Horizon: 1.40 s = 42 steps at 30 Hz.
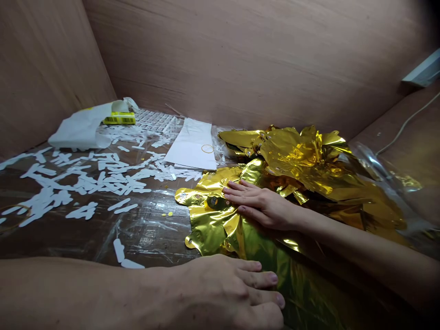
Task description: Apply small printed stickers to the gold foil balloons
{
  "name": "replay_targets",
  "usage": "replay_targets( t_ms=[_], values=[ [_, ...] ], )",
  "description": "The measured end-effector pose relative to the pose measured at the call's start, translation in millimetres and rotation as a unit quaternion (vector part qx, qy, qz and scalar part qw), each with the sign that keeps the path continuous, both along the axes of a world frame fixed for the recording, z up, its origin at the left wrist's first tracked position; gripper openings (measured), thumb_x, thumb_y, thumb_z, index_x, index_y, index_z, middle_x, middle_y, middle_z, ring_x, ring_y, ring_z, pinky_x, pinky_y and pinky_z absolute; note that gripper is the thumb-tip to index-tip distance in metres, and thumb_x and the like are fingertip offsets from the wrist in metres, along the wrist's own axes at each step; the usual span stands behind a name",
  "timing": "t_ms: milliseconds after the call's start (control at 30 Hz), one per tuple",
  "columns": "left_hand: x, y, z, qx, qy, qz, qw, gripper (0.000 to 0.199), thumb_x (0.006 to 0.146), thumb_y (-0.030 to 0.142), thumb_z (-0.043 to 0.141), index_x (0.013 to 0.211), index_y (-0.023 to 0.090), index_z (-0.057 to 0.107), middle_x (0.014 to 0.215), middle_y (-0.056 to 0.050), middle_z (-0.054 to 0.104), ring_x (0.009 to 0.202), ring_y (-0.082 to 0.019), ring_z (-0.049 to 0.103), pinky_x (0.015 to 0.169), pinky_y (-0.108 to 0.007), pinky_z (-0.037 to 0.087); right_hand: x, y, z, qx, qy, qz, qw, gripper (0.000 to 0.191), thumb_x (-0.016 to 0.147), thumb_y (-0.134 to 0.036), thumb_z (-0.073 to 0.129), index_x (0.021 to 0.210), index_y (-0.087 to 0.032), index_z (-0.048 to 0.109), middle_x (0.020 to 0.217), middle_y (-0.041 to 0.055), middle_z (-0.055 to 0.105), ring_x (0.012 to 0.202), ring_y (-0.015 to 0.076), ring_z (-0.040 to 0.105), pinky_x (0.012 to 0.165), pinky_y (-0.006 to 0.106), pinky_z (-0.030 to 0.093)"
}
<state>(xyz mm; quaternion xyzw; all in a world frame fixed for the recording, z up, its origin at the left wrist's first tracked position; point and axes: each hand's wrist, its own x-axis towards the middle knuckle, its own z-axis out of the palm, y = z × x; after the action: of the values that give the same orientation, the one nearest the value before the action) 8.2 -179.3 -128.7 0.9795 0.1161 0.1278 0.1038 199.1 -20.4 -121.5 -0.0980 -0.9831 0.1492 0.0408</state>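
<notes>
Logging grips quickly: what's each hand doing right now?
Left hand: open, fingers against the gold foil balloon, holding nothing.
Right hand: open, flat on the balloon, holding nothing.

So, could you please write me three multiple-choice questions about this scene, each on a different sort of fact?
1. What does the right hand rest on?
A. Gold foil
B. A yellow box
C. A wooden wall

2. What colour is the small ring on the white paper sheet?
A. Red
B. Gold
C. Blue

3. How does the gold foil lie?
A. Rolled tight
B. Folded into a neat square
C. Crumpled in folds

Answers:
1. A, the fingers lie spread on the foil.
2. B, the thin loop shows gold against the white paper.
3. C, creases and folds run across the heap.
</notes>
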Motion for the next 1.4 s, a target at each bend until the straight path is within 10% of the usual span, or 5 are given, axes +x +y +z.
replay_targets(
  t_ms=[200, 433, 800, 1233, 1400],
  values=[
    [1.6, -0.4, -8.3, 0.002, -0.037, 0.004, 0.999, 0.024, 0.103, 0.015, 0.05, 0.113, 0.007, 0.069, 0.144, -0.009, 0.064, 0.139, -0.026, 0.054, 0.126, -0.032, 0.033, 1.1, 6.8, 7.8, -0.061, 0.058, -0.011, 0.996, 0.04, 0.1, -0.017, 0.052, 0.138, -0.023, 0.063, 0.15, 0.0051, 0.058, 0.148, 0.0208, 0.043, 0.125, 0.04, 0.033],
    [5.9, 2.4, 12.9, -0.061, 0.061, 0.0, 0.996, 0.034, 0.104, 0.012, 0.043, 0.127, 0.001, 0.065, 0.144, -0.017, 0.061, 0.143, -0.025, 0.049, 0.127, -0.03, 0.027, -24.2, 0.2, 39.1, -0.046, -0.033, 0.05, 0.997, 0.088, 0.073, 0.003, 0.053, 0.158, -0.019, 0.037, 0.153, 0.014, 0.05, 0.147, 0.0278, 0.04, 0.117, 0.049, 0.04],
    [3.8, 2.8, -3.4, -0.042, 0.011, 0.003, 0.999, 0.033, 0.103, 0.012, 0.043, 0.123, 0.002, 0.067, 0.142, -0.015, 0.063, 0.141, -0.026, 0.052, 0.127, -0.03, 0.027, -50.4, 10.9, 62.2, -0.073, -0.002, 0.09, 0.993, 0.017, 0.091, -0.028, 0.073, 0.102, -0.016, 0.071, 0.094, 0.0063, 0.068, 0.099, 0.0206, 0.055, 0.092, 0.036, 0.045],
    [5.0, 9.2, 60.8, -0.136, -0.07, 0.089, 0.984, 0.02, 0.096, 0.013, 0.055, 0.11, 0.015, 0.068, 0.15, -0.008, 0.058, 0.145, -0.025, 0.047, 0.121, -0.034, 0.04, -60.5, 9.6, 78.5, -0.074, 0.038, 0.057, 0.995, 0.021, 0.096, -0.032, 0.069, 0.109, -0.015, 0.073, 0.109, 0.0081, 0.073, 0.102, 0.0176, 0.065, 0.094, 0.031, 0.048],
    [46.5, 43.1, 49.2, -0.14, -0.04, 0.116, 0.983, 0.01, 0.095, 0.012, 0.056, 0.099, 0.018, 0.064, 0.161, -0.007, 0.045, 0.141, -0.029, 0.051, 0.115, -0.042, 0.045, -62.7, 7.6, 91.5, -0.104, 0.091, 0.052, 0.989, 0.025, 0.096, -0.031, 0.068, 0.113, -0.014, 0.072, 0.116, 0.0081, 0.075, 0.105, 0.015, 0.068, 0.094, 0.026, 0.049]
  ],
)
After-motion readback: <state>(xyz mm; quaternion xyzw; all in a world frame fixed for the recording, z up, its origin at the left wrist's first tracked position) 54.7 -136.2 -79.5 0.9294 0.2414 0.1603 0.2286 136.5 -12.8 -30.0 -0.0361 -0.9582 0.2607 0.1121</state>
